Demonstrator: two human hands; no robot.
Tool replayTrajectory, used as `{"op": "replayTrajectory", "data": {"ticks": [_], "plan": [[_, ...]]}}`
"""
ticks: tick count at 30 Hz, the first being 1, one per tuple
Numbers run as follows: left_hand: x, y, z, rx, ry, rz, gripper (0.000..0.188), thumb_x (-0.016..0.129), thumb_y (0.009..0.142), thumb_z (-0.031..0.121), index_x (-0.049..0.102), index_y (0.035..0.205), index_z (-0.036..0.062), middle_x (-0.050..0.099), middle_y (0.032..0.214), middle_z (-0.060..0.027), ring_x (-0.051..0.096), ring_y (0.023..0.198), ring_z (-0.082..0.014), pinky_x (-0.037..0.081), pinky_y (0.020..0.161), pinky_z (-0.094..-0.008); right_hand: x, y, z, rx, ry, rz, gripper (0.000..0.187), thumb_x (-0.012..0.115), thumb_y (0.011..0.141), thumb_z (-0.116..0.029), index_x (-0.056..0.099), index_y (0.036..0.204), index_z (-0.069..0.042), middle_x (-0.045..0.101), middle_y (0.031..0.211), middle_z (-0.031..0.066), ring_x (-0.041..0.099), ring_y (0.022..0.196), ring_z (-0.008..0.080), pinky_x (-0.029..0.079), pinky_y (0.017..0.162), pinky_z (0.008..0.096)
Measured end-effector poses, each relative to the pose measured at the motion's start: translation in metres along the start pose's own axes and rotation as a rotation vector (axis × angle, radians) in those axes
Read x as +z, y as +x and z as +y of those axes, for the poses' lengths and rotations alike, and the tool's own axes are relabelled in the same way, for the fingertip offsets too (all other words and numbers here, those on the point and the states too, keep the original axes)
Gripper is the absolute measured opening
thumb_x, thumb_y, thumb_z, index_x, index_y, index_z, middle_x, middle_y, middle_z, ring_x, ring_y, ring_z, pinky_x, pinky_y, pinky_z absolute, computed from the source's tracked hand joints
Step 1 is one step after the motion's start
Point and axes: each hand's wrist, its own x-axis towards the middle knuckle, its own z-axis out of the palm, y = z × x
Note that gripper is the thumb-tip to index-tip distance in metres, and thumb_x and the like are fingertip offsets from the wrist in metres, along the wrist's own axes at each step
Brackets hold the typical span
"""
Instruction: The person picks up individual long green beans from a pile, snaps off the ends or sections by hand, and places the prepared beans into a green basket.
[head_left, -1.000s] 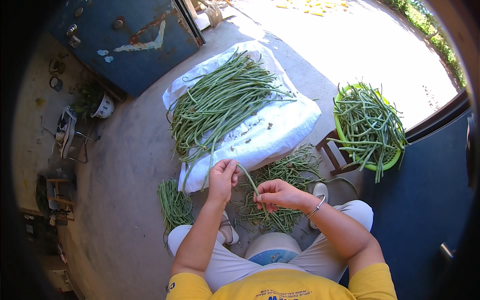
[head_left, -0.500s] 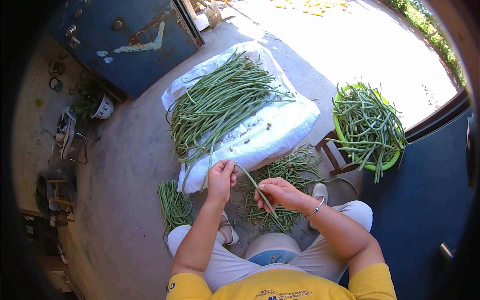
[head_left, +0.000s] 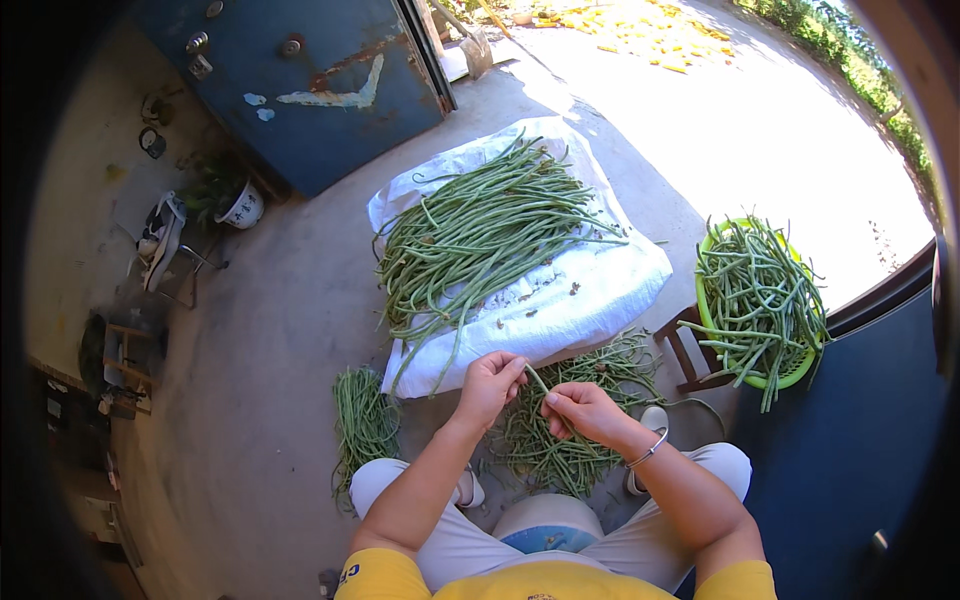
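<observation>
A single long green bean [head_left: 536,378] spans the short gap between my two hands. One end is pinched in the closed fingers of my left hand [head_left: 490,388], in front of the white sack [head_left: 600,290]. My right hand [head_left: 586,412], with a bangle at the wrist, grips the same bean a little lower down. Across the sack lies a large heap of long beans [head_left: 480,235], mostly side by side. Below my hands, a loose pile of beans [head_left: 555,450] covers the floor between my feet. The fingers partly hide the held bean.
At the right, a bright green basket [head_left: 797,376] full of bean pieces rests on a small brown stool [head_left: 684,352]. A smaller bean bundle [head_left: 365,425] lies left of my knee. Blue doors [head_left: 330,130] stand far left and right; a potted plant [head_left: 242,206] is by the wall.
The whole view has shifted, so the sack and basket sit lower and further right. My hands are closer together, and less of the bean shows between and below them.
</observation>
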Motion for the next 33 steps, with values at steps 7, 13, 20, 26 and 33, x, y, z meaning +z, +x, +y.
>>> {"op": "replayTrajectory", "data": {"ticks": [7, 13, 20, 26, 33], "plan": [[-0.056, 0.027, 0.022, 0.676, 0.995, 0.538, 0.014, 0.062, 0.077, 0.013, 0.06, 0.081, -0.001, 0.056, 0.063, -0.0034, 0.051, 0.057, -0.0117, 0.041, 0.053, -0.0256, -0.012, 0.007, -0.01, -0.18, 0.255, 0.187, 0.024, 0.043, 0.093, -0.023, 0.054, 0.085, -0.004, 0.058, 0.065, 0.0035, 0.054, 0.053, 0.0094, 0.045, 0.049, 0.0217], [-0.063, 0.028, 0.007, 0.144, 0.598, 0.197, 0.014, 0.06, 0.077, 0.011, 0.059, 0.087, 0.001, 0.056, 0.065, -0.0019, 0.05, 0.051, -0.0097, 0.038, 0.046, -0.022, -0.014, 0.005, -0.015, -0.178, 0.321, 0.247, 0.02, 0.048, 0.091, -0.024, 0.053, 0.087, -0.004, 0.059, 0.068, 0.005, 0.049, 0.045, 0.0075, 0.037, 0.038, 0.0193], [-0.009, -0.05, 0.015, -0.32, -0.065, -0.463, 0.013, 0.061, 0.079, 0.008, 0.056, 0.089, 0.0028, 0.055, 0.068, -0.0003, 0.039, 0.047, -0.0022, 0.028, 0.041, -0.0155, -0.021, 0.006, -0.011, -0.071, 0.455, 0.253, 0.025, 0.05, 0.09, -0.02, 0.055, 0.103, 0.001, 0.064, 0.086, 0.0104, 0.043, 0.041, 0.007, 0.032, 0.036, 0.0189], [-0.017, -0.076, 0.011, -0.422, 0.164, -0.758, 0.012, 0.063, 0.078, 0.008, 0.055, 0.086, 0.0045, 0.054, 0.071, 0.0036, 0.043, 0.057, -0.001, 0.032, 0.048, -0.0173, -0.024, 0.011, -0.013, -0.041, 0.525, 0.203, 0.029, 0.041, 0.093, -0.018, 0.052, 0.11, 0.002, 0.063, 0.09, 0.0102, 0.043, 0.045, 0.0075, 0.033, 0.038, 0.0198], [-0.031, -0.084, 0.002, -0.378, 0.221, -0.845, 0.012, 0.062, 0.078, 0.009, 0.053, 0.085, 0.004, 0.051, 0.07, 0.0045, 0.044, 0.061, -0.0016, 0.036, 0.052, -0.0183, -0.022, 0.022, -0.007, 0.017, 0.34, 0.214, 0.027, 0.042, 0.092, -0.021, 0.055, 0.101, 0.002, 0.063, 0.086, 0.0115, 0.041, 0.041, 0.0078, 0.031, 0.035, 0.0197]]}}
